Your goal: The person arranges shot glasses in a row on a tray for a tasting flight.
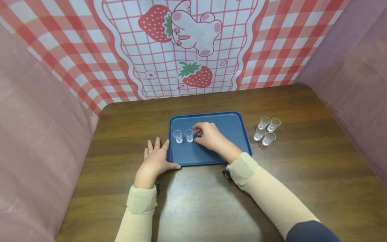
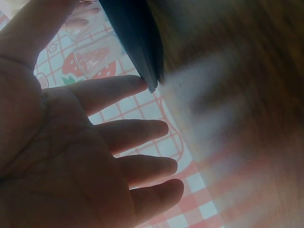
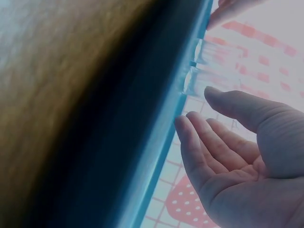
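Two small clear plastic cups stand side by side on the left part of a blue tray (image 1: 211, 158): a left cup (image 1: 178, 137) and a right cup (image 1: 189, 135). My right hand (image 1: 208, 135) hovers over the tray just right of the right cup, fingers loosely bent. In the right wrist view, a gap shows between thumb and fingertips with nothing held. My left hand (image 1: 155, 163) is spread at the tray's near left corner. Its index fingertip meets the tray rim (image 2: 151, 78) in the left wrist view, and the thumb lies along the near edge.
Several more clear cups (image 1: 267, 131) stand grouped on the wooden table (image 1: 121, 134), right of the tray. A strawberry-patterned checked cloth (image 1: 187, 50) hangs behind the table. Pink curtains (image 1: 39, 134) flank both sides.
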`<state>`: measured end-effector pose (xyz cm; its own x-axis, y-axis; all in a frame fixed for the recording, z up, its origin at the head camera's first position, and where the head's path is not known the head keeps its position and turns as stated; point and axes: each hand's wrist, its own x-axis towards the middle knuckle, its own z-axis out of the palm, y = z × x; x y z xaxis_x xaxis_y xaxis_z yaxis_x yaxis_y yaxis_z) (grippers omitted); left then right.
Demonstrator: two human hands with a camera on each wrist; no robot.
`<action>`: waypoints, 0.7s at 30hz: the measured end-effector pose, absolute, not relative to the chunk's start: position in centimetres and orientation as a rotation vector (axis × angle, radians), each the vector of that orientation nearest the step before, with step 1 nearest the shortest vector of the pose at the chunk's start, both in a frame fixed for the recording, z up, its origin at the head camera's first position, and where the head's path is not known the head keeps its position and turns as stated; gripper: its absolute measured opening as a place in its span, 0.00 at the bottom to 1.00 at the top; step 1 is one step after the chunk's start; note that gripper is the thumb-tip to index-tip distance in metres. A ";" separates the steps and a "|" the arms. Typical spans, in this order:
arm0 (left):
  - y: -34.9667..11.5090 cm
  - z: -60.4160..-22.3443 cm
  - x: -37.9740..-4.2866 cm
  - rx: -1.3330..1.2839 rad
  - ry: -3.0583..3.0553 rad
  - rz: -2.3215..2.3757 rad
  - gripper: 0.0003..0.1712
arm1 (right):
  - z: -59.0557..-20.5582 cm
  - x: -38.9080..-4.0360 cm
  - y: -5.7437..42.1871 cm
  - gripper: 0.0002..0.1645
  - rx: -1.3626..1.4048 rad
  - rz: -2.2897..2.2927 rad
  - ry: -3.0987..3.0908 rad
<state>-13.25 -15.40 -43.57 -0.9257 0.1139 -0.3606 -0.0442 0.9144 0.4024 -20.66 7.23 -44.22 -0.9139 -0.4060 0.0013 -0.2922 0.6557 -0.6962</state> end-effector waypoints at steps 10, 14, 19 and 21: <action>-15.4 -43.7 -13.2 0.051 2.691 0.580 0.69 | -43.0 -19.9 8.6 0.25 -0.506 -1.150 2.738; -15.4 -43.7 -13.2 0.050 2.689 0.579 0.69 | -42.8 -19.6 9.3 0.25 -0.483 -1.191 2.741; -15.4 -43.7 -13.2 0.053 2.693 0.574 0.69 | -42.4 -19.3 10.0 0.24 -0.445 -1.236 2.755; -15.4 -43.6 -13.2 0.057 2.695 0.574 0.69 | -42.3 -19.2 10.4 0.24 -0.434 -1.248 2.767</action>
<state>-13.22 -15.41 -43.64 -0.9257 0.1173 -0.3596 -0.0394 0.9157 0.3999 -19.22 10.35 -42.32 -0.9571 -0.2860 0.0472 -0.2246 0.6289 -0.7444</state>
